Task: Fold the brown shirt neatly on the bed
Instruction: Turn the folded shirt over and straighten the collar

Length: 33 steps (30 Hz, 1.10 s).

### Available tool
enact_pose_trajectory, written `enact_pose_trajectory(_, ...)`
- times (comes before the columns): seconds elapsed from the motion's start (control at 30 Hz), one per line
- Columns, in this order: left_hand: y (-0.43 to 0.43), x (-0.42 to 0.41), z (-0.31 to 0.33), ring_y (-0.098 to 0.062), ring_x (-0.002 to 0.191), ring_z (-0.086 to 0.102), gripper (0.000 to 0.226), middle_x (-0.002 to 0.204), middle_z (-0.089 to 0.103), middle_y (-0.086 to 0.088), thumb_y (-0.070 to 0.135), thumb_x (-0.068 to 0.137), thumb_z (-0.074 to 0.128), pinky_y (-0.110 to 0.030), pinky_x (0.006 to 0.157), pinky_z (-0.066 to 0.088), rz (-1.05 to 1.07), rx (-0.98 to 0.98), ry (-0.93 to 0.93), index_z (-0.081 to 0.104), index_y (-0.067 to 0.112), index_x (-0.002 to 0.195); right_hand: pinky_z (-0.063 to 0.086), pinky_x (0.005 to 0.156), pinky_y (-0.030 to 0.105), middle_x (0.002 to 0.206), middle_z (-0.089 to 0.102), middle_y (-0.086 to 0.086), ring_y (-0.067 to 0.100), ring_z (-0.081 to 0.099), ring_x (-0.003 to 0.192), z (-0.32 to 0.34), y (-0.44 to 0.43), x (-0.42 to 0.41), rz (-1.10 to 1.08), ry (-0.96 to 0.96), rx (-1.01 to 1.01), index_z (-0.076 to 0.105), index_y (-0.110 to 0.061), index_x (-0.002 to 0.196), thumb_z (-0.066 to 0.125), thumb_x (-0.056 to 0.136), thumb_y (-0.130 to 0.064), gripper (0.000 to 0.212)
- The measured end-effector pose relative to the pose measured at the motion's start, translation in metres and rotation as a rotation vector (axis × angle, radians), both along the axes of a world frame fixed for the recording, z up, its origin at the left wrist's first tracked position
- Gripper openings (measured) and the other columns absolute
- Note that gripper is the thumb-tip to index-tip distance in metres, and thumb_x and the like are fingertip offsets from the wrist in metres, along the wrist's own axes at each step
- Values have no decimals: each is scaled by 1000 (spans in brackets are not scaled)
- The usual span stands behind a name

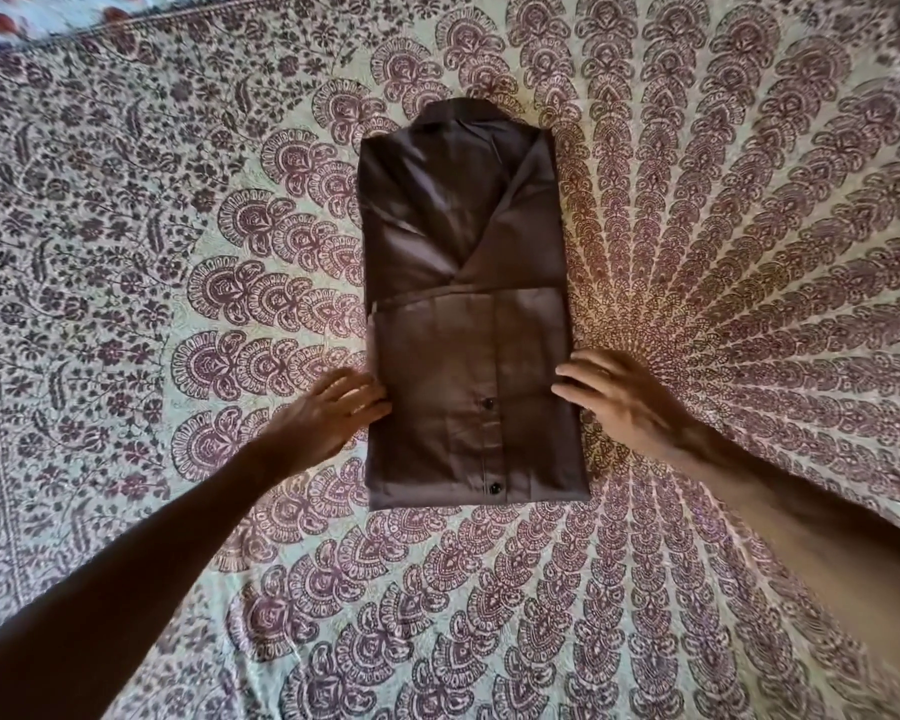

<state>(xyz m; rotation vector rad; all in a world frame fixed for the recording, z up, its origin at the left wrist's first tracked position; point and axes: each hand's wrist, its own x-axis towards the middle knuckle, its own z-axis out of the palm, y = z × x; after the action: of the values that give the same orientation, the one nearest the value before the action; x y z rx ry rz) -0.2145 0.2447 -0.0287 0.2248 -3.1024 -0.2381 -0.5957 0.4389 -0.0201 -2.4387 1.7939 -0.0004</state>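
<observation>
The brown shirt [463, 304] lies flat in the middle of the bed as a narrow upright rectangle, collar at the far end. Its lower part is turned up over the body, with two dark buttons showing on the placket. My left hand [328, 415] rests on the bedspread against the shirt's lower left edge, fingers spread and fingertips touching the cloth. My right hand [619, 397] mirrors it at the lower right edge, fingers apart and tips on the fabric. Neither hand grips the shirt.
A patterned bedspread [749, 252] in maroon and pale green covers the whole bed around the shirt. At the top left corner a different floral cloth [32, 15] shows beyond the bedspread's border.
</observation>
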Motion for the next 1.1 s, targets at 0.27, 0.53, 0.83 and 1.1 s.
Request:
enact_pose_trajectory(0.27,-15,-10,0,-27,121,57,37,119,67,-5,10,84,49,-39,122,9,-111,-20,-9,68,14,115,36,101,37,115,68,6,24,47,115,-5,-17,-8,200,1,-91,71,-11,107,70,73,2,36)
enact_pose_trajectory(0.53,-26,-64,48,-3,84,60,17,92,61,3,12,85,47,-24,69,53,615,713,429,58,18,96,44,80,18,103,63,2,11,58,96,35,-56,15,-625,-899,-31,63,-12,106,59,84,-14,22)
enact_pose_trajectory(0.83,-153,-147,8,-30,91,62,30,93,67,-15,31,98,50,-37,79,51,1455,1015,171,68,8,99,40,60,24,86,64,6,19,57,83,2,-207,-41,-1313,-1071,170,63,-19,78,60,94,-21,16)
enact_pose_trajectory(1.1,-117,-145,12,-31,93,65,35,106,68,-15,33,98,48,-30,69,44,1338,672,223,57,5,117,29,49,28,59,54,2,23,50,60,3,-198,-21,-1183,-746,43,53,-11,60,58,93,-40,44)
